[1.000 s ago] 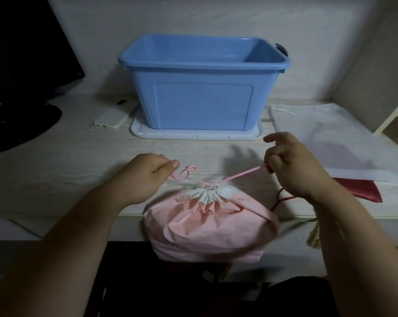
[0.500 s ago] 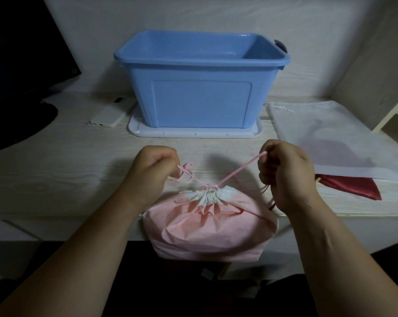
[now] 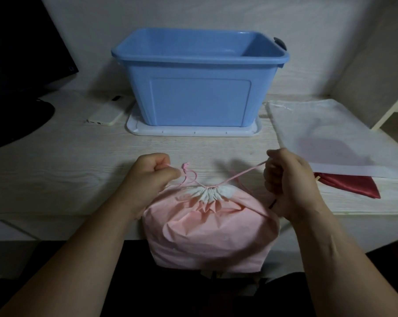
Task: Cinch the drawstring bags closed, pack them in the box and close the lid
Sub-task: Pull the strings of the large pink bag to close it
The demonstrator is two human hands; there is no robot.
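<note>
**Cinching the pink bag: fault risks**

The pink bag (image 3: 211, 232) sits at the front edge of the bench (image 3: 56, 168), with its lower half hanging below the edge toward the person. Its mouth is gathered tight. The left hand (image 3: 152, 177) is curled and pinches one end of the cord (image 3: 243, 173). The right hand (image 3: 287, 179) is fisted round the other end, which runs taut to the mouth. The box (image 3: 200, 88) stands open behind the bag, on top of its lid (image 3: 193, 131). A white bag (image 3: 330, 138) lies flat over a red bag (image 3: 353, 184) at right; neither looks cinched.

Likely faults:
- Uneven pull: a harder tug on one side could drag the bag sideways or off the edge.
- Overpull: the mouth looks closed, so more force may snap the thin cord.
- Careless release: the unsupported lower half may tip the bag to the floor.
- Trapped lid: the box must be lifted off it before closing.
</note>
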